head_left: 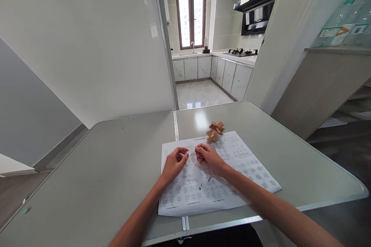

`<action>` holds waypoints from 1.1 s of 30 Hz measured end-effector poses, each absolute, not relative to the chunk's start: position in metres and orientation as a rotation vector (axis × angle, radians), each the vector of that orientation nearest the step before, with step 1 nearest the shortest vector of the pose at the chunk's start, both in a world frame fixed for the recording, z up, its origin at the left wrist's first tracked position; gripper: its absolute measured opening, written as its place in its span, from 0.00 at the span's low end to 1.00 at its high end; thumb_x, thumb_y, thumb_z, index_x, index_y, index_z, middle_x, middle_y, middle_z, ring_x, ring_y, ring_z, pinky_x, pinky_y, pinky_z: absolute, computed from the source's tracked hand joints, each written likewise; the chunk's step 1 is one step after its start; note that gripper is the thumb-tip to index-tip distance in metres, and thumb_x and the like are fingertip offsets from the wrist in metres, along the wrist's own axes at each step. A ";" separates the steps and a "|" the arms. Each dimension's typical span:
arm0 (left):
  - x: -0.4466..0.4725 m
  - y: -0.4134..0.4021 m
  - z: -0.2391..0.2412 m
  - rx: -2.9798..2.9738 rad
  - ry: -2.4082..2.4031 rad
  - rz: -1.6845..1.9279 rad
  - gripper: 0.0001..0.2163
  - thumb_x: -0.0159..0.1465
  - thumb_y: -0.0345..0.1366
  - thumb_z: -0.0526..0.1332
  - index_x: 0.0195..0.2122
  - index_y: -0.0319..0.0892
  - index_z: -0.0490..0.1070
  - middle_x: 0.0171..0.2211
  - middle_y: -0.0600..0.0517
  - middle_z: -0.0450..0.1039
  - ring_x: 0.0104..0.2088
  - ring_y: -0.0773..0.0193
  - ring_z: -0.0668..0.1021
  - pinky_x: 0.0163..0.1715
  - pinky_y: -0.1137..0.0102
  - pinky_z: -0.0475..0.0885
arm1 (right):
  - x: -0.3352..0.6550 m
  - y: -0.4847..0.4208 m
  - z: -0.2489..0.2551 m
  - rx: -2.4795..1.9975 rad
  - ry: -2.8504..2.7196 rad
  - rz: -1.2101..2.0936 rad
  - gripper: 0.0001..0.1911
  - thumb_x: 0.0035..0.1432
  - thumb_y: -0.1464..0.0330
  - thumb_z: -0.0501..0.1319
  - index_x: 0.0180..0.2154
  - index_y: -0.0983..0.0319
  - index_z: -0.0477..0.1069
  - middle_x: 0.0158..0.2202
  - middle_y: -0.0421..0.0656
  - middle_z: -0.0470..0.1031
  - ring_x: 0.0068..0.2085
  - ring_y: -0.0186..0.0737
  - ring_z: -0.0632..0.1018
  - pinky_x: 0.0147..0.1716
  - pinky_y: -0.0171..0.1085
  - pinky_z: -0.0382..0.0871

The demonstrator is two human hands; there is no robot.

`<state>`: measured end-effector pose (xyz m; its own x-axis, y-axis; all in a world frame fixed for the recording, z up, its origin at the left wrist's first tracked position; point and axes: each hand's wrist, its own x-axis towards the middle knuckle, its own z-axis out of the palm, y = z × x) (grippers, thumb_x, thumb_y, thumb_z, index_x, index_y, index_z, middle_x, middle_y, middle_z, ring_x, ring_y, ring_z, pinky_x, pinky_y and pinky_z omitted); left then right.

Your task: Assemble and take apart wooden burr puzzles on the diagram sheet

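A white printed sheet with rows of small diagrams lies on the grey table. My left hand and my right hand rest on the sheet close together. Both have their fingers curled in a pinch. What they hold, if anything, is too small to make out. A wooden interlocking burr puzzle sits at the sheet's far edge, just beyond my right hand, untouched.
The table has a seam down its middle and rounded corners. Past its far edge an open doorway leads into a kitchen with cabinets and a stove. A shelf unit stands at the right.
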<state>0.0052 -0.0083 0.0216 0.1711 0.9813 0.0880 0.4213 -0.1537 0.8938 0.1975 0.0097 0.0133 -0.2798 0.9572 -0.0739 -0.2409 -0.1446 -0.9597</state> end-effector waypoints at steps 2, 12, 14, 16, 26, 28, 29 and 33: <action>0.005 -0.008 0.021 1.700 1.344 0.948 0.14 0.67 0.47 0.60 0.47 0.45 0.74 0.38 0.51 0.78 0.31 0.63 0.77 0.32 0.69 0.69 | 0.198 0.012 0.012 -0.943 -1.141 1.532 0.16 0.56 0.55 0.66 0.29 0.59 0.67 0.25 0.36 0.66 0.23 0.33 0.67 0.22 0.34 0.61; 0.004 -0.007 0.017 1.695 1.329 0.962 0.15 0.67 0.48 0.60 0.46 0.44 0.75 0.38 0.51 0.77 0.30 0.64 0.75 0.32 0.69 0.69 | 0.230 0.034 0.013 -1.093 -1.153 0.886 0.17 0.66 0.50 0.58 0.35 0.56 0.66 0.22 0.36 0.64 0.23 0.37 0.63 0.24 0.37 0.61; 0.004 -0.008 0.018 1.699 1.336 0.963 0.15 0.67 0.48 0.60 0.47 0.44 0.75 0.38 0.51 0.78 0.30 0.64 0.76 0.32 0.69 0.69 | 0.238 0.040 0.009 -1.202 -1.146 0.746 0.17 0.67 0.50 0.54 0.37 0.57 0.67 0.27 0.39 0.69 0.27 0.40 0.67 0.29 0.39 0.66; 0.004 -0.007 0.018 1.705 1.345 0.962 0.15 0.67 0.49 0.60 0.46 0.44 0.75 0.38 0.51 0.78 0.30 0.64 0.76 0.32 0.69 0.70 | 0.244 0.048 0.004 -1.254 -1.145 0.603 0.16 0.68 0.52 0.53 0.40 0.57 0.68 0.35 0.44 0.73 0.33 0.43 0.72 0.36 0.42 0.70; 0.003 -0.008 0.017 1.694 1.345 0.957 0.15 0.67 0.49 0.60 0.46 0.44 0.75 0.37 0.51 0.77 0.30 0.64 0.76 0.32 0.69 0.70 | 0.263 0.078 -0.024 -1.337 -1.192 0.421 0.21 0.64 0.59 0.57 0.57 0.54 0.68 0.59 0.50 0.59 0.60 0.52 0.68 0.59 0.55 0.66; 0.003 -0.007 0.017 1.695 1.341 0.958 0.15 0.67 0.49 0.60 0.46 0.44 0.75 0.38 0.51 0.77 0.30 0.64 0.76 0.32 0.69 0.70 | 0.265 0.081 -0.028 -1.354 -1.257 0.436 0.21 0.66 0.59 0.56 0.59 0.51 0.69 0.63 0.49 0.59 0.65 0.54 0.62 0.62 0.59 0.61; 0.003 -0.007 0.017 1.694 1.339 0.957 0.16 0.67 0.49 0.60 0.46 0.44 0.75 0.37 0.51 0.77 0.30 0.64 0.76 0.32 0.69 0.69 | 0.266 0.083 -0.030 -1.361 -1.279 0.450 0.22 0.66 0.59 0.55 0.60 0.51 0.70 0.64 0.49 0.60 0.67 0.54 0.61 0.63 0.60 0.60; 0.003 -0.006 0.016 1.686 1.338 0.954 0.15 0.67 0.49 0.60 0.46 0.44 0.75 0.37 0.51 0.77 0.30 0.64 0.75 0.32 0.69 0.69 | 0.267 0.089 -0.036 -1.367 -1.304 0.490 0.24 0.69 0.55 0.52 0.60 0.55 0.72 0.63 0.50 0.66 0.67 0.55 0.62 0.66 0.60 0.55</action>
